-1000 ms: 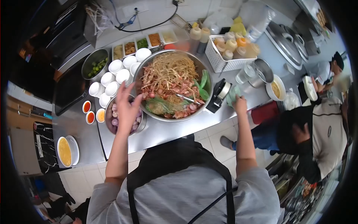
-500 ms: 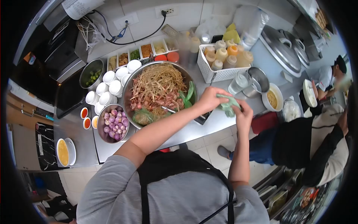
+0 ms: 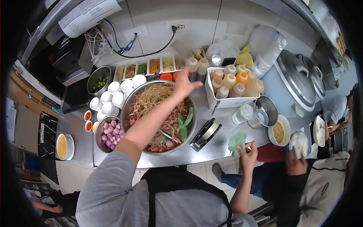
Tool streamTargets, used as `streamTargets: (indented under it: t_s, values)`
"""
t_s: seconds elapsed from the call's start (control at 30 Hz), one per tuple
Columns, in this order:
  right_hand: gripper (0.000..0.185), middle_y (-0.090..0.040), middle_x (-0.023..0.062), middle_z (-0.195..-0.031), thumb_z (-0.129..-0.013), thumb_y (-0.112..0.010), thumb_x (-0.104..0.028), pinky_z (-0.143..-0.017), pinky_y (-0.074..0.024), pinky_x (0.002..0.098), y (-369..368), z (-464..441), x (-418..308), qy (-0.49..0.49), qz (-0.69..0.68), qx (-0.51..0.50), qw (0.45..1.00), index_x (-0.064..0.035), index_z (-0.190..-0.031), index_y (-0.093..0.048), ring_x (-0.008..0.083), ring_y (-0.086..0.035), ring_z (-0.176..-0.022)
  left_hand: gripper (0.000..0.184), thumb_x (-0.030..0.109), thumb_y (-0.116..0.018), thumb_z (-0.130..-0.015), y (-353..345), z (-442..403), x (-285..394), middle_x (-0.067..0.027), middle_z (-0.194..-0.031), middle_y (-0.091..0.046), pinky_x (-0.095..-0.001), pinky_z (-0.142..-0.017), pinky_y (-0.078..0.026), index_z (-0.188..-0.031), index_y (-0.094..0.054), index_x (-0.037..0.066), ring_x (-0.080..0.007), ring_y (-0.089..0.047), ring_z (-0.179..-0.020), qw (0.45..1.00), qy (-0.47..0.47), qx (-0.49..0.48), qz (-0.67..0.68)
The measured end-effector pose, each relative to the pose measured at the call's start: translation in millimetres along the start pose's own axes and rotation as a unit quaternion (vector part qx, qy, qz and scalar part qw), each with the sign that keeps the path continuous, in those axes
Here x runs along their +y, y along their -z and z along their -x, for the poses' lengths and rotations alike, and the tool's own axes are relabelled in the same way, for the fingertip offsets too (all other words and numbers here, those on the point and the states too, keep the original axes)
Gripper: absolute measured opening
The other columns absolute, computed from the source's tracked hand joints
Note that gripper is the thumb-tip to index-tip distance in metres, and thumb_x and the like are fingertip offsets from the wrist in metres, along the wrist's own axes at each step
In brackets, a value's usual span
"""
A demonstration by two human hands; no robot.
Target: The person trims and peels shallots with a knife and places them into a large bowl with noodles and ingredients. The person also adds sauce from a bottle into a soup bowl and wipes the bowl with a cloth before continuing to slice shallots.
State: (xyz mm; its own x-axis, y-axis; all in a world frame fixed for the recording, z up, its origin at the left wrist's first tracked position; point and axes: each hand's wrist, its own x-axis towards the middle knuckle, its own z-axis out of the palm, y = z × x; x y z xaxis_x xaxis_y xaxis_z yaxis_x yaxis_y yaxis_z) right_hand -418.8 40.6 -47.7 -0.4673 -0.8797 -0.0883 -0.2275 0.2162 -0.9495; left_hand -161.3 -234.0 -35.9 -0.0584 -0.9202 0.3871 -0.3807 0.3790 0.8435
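My left hand reaches over the back right rim of the large metal bowl, fingers apart, with nothing seen in it, near the sauce bottles. The bowl holds brown noodle-like strands, reddish pieces and a green plastic bag. My right hand, at the counter's front edge, pinches a thin green plastic bag. Between the bowl and that bag stands a black tape dispenser.
White cups, a bowl of shallots and sauce cups stand left. A white basket of bottles, a glass jug and noodle bowl are right. A co-worker's hand touches a white-filled bag.
My left hand has let go of the green bag and moved left and up over the bowl. My right hand keeps the bag, now lower. The co-worker's hand has reached the white-filled bag.
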Motion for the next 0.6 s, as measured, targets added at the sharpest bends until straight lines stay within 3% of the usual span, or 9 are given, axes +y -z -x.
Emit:
streamTargets:
  t_s: [0.03,0.07,0.13,0.17,0.27,0.4,0.47,0.6]
  values:
    - [0.036,-0.052,0.0061,-0.082,-0.062,-0.073,-0.005,-0.059,-0.0433,0.0246,-1,-8,12,0.044,0.106,-0.027,0.993,-0.0039,-0.086,-0.046,0.0151,-0.054,-0.070,0.076,0.021,-0.080,-0.049,6,-20,-7,-0.0181,-0.107,-0.051,-0.0377,-0.088,-0.039,-0.113,-0.043,0.000,-0.0338,-0.047,-0.101,0.993,-0.067,0.060,-0.080]
    - [0.036,-0.052,0.0061,-0.082,-0.062,-0.073,-0.005,-0.059,-0.0433,0.0246,-4,-11,9,0.046,0.107,-0.029,0.993,-0.0039,-0.086,-0.046,0.0151,-0.054,-0.070,0.090,0.022,-0.080,-0.049,6,-36,-9,-0.0192,-0.112,-0.047,-0.0388,-0.091,-0.036,-0.122,-0.032,0.001,-0.0353,-0.043,-0.106,0.992,-0.021,0.053,-0.115]
    - [0.050,-0.050,0.0109,-0.099,-0.061,-0.074,-0.009,-0.070,-0.0445,0.0314,-17,-11,-2,0.119,0.206,-0.045,0.970,-0.0041,-0.102,-0.046,0.0244,-0.054,-0.084,0.104,0.023,-0.081,-0.049,-2,-61,-27,-0.0209,-0.113,-0.048,-0.0393,-0.090,-0.037,-0.130,-0.019,0.003,-0.0353,-0.045,-0.105,0.988,-0.023,0.032,-0.150]
    - [0.063,-0.045,0.0139,-0.113,-0.062,-0.073,-0.010,-0.079,-0.0426,0.0356,-17,-13,-9,0.089,0.213,-0.077,0.970,-0.0058,-0.116,-0.041,0.0281,-0.050,-0.097,0.104,0.023,-0.081,-0.049,-7,-68,-36,-0.0209,-0.113,-0.048,-0.0393,-0.090,-0.037,-0.130,-0.019,0.003,-0.0353,-0.045,-0.105,0.988,-0.025,0.035,-0.151]
    - [0.066,-0.045,0.0139,-0.114,-0.063,-0.073,-0.009,-0.079,-0.0427,0.0347,-22,-20,-19,0.088,0.140,-0.057,0.985,-0.0068,-0.119,-0.040,0.0276,-0.051,-0.097,0.111,0.022,-0.079,-0.050,-14,-83,-42,-0.0233,-0.101,-0.055,-0.0398,-0.084,-0.042,-0.134,-0.008,0.006,-0.0379,-0.053,-0.094,0.985,0.072,-0.054,-0.146]
    - [0.064,-0.047,0.0142,-0.113,-0.065,-0.070,-0.004,-0.080,-0.0422,0.0331,-30,-34,-37,0.103,0.078,-0.068,0.989,-0.0063,-0.121,-0.039,0.0235,-0.051,-0.098,0.112,0.025,-0.078,-0.050,-22,-89,-68,-0.0231,-0.097,-0.057,-0.0404,-0.081,-0.044,-0.134,-0.008,0.006,-0.0372,-0.055,-0.089,0.979,0.013,-0.036,-0.201]
    - [0.062,-0.048,0.0138,-0.112,-0.068,-0.066,-0.001,-0.082,-0.0413,0.0323,-38,-40,-64,0.125,0.064,-0.111,0.984,-0.0056,-0.122,-0.037,0.0219,-0.051,-0.097,0.112,0.023,-0.078,-0.050,-9,-77,-38,-0.0231,-0.096,-0.057,-0.0403,-0.081,-0.044,-0.135,-0.007,0.007,-0.0379,-0.055,-0.089,0.990,-0.028,0.016,-0.135]
    - [0.061,-0.047,0.0129,-0.113,-0.071,-0.062,0.000,-0.085,-0.0394,0.0320,-69,-48,-107,0.174,0.016,-0.159,0.972,-0.0040,-0.125,-0.033,0.0213,-0.049,-0.100,0.112,0.020,-0.076,-0.051,40,-55,40,-0.0244,-0.093,-0.057,-0.0402,-0.079,-0.044,-0.136,-0.003,0.012,-0.0398,-0.055,-0.086,0.999,-0.026,-0.007,-0.034]
